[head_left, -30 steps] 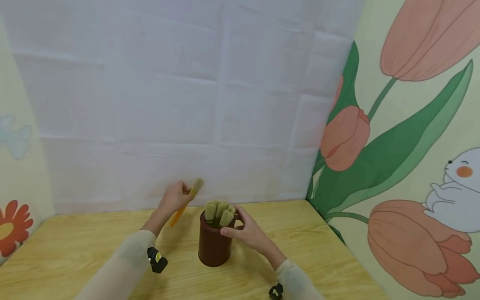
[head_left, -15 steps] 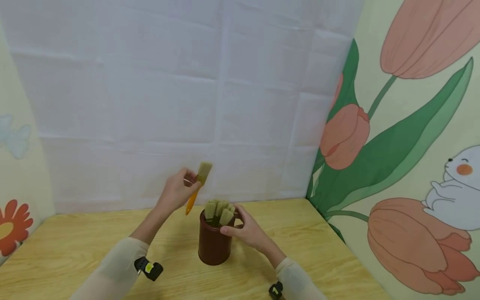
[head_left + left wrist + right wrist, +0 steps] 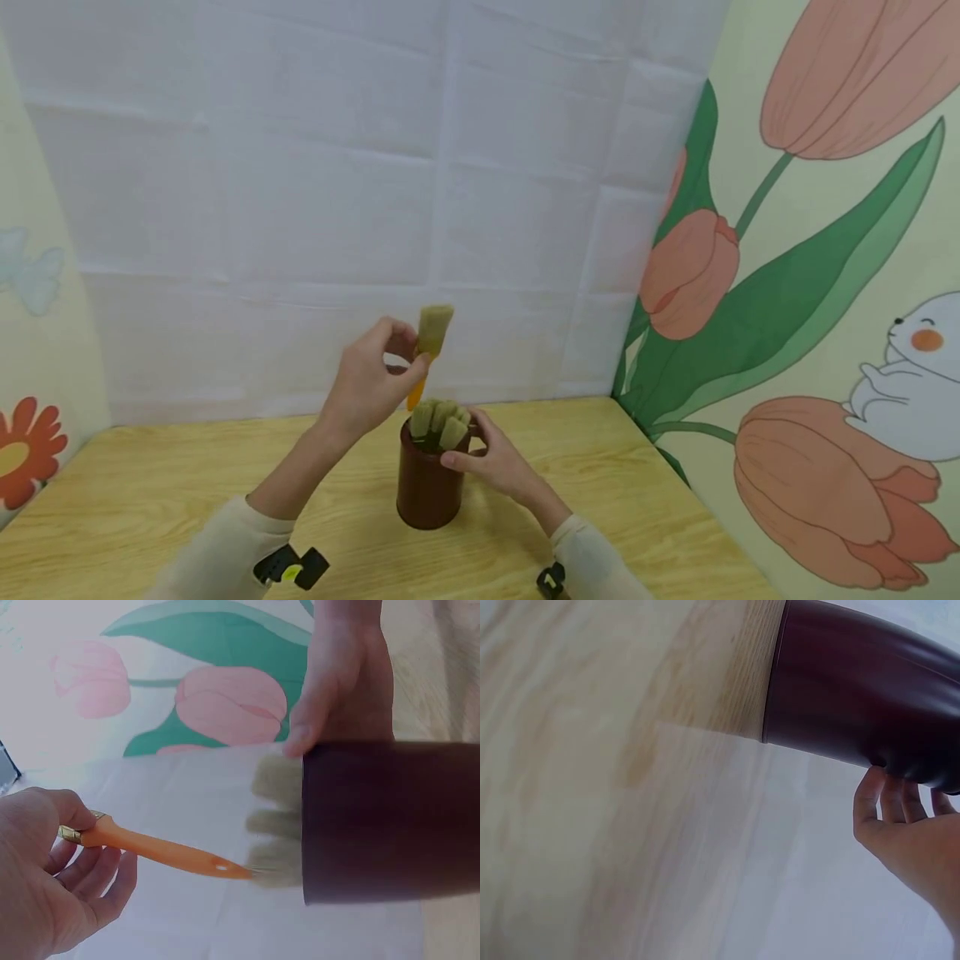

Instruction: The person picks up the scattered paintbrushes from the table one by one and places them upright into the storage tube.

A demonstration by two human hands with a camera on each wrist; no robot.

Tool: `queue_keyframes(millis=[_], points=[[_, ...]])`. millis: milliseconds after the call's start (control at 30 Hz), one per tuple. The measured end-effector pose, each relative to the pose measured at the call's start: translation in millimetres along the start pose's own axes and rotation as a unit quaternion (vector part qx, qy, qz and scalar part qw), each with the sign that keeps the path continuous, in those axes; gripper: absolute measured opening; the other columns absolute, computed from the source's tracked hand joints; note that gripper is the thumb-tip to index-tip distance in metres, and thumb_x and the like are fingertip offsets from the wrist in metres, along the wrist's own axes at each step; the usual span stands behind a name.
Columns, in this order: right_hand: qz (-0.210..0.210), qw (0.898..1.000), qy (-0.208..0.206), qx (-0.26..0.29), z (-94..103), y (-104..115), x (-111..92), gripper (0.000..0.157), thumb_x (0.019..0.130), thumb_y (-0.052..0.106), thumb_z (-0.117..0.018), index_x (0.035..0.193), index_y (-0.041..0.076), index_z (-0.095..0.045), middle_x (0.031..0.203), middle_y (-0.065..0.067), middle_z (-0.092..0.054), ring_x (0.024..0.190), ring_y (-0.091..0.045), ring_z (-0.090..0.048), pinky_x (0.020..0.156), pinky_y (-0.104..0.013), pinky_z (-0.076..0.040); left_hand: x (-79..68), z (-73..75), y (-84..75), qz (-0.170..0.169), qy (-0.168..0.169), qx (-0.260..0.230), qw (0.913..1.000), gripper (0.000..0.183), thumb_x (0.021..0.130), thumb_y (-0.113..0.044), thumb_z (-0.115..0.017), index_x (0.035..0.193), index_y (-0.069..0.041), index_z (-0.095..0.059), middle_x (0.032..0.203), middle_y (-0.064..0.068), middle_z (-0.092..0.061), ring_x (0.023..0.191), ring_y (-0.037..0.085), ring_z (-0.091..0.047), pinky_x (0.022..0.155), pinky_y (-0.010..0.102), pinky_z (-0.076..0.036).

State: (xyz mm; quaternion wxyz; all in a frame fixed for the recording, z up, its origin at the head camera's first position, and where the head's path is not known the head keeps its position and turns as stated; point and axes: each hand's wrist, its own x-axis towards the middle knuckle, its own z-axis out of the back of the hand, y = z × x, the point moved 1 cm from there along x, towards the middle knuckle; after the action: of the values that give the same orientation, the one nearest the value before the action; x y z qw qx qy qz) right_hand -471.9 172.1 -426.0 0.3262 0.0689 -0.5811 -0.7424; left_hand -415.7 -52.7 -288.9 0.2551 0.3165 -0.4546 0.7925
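My left hand [image 3: 367, 379] pinches a paintbrush [image 3: 435, 327] between thumb and fingers near its metal band. The bristles point up, and the orange handle [image 3: 176, 855] slants down toward the cup's mouth. Below it stands a dark red-brown cylindrical cup [image 3: 429, 492], upright on the table. Several paintbrushes [image 3: 438, 421] are in the cup with pale bristles up; their handles are hidden inside. My right hand [image 3: 502, 465] holds the cup at its upper right side, thumb at the rim. In the right wrist view, its fingers [image 3: 891, 799] curl against the cup wall [image 3: 847, 682].
The wood-grain table [image 3: 180, 492] spreads around the cup. Behind it hangs a creased white sheet [image 3: 300, 208]. A wall with painted tulips [image 3: 810, 492] borders the right side, and another painted wall [image 3: 45, 350] the left.
My left hand has lifted the paintbrush and carried it rightward, from left of the cup to above it; the brush has turned more upright. The right hand and cup have stayed put.
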Motion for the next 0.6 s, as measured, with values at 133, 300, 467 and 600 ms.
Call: queue_keyframes(millis=[133, 300, 467, 600], points=[[0.002, 1.000, 0.001, 0.000, -0.2, 1.3, -0.4, 0.073, 0.093, 0.042, -0.076, 0.154, 0.028, -0.038, 0.141, -0.004, -0.049, 0.121, -0.024, -0.055, 0.093, -0.041, -0.053, -8.5, -6.5, -8.1, -0.013, 0.001, -0.026, 0.9996, 0.021, 0.093, -0.010, -0.074, 0.107, -0.011, -0.059, 0.097, -0.001, -0.064, 0.088, 0.012, -0.066, 0.070, 0.029, -0.059], [0.000, 1.000, -0.001, -0.004, 0.8, 1.0, -1.3, 0.070, 0.094, 0.040, -0.075, 0.153, 0.029, -0.038, 0.141, -0.002, -0.049, 0.124, -0.023, -0.053, 0.094, -0.041, -0.052, -20.9, -14.5, -2.5, 0.012, 0.017, -0.045, 0.9988, 0.021, 0.094, -0.011, -0.074, 0.108, -0.012, -0.058, 0.098, 0.000, -0.065, 0.089, 0.013, -0.066, 0.071, 0.029, -0.059], [-0.011, 1.000, -0.001, 0.002, 1.5, 1.0, -1.3, 0.071, 0.093, 0.040, -0.076, 0.153, 0.032, -0.038, 0.141, -0.005, -0.048, 0.121, -0.026, -0.055, 0.089, -0.041, -0.054, -32.2, -19.5, 10.9, 0.044, 0.028, -0.035, 0.9980, 0.022, 0.094, -0.010, -0.074, 0.109, -0.011, -0.058, 0.099, 0.002, -0.064, 0.090, 0.016, -0.066, 0.073, 0.031, -0.059], [-0.015, 1.000, -0.001, 0.004, 0.5, 0.6, -0.7, 0.072, 0.093, 0.041, -0.076, 0.154, 0.033, -0.037, 0.142, -0.005, -0.048, 0.122, -0.027, -0.055, 0.088, -0.041, -0.055, -39.4, -21.4, 21.1, 0.069, 0.035, -0.029, 0.9966, 0.024, 0.093, -0.008, -0.074, 0.109, -0.009, -0.057, 0.099, 0.004, -0.062, 0.091, 0.018, -0.066, 0.072, 0.032, -0.059]])
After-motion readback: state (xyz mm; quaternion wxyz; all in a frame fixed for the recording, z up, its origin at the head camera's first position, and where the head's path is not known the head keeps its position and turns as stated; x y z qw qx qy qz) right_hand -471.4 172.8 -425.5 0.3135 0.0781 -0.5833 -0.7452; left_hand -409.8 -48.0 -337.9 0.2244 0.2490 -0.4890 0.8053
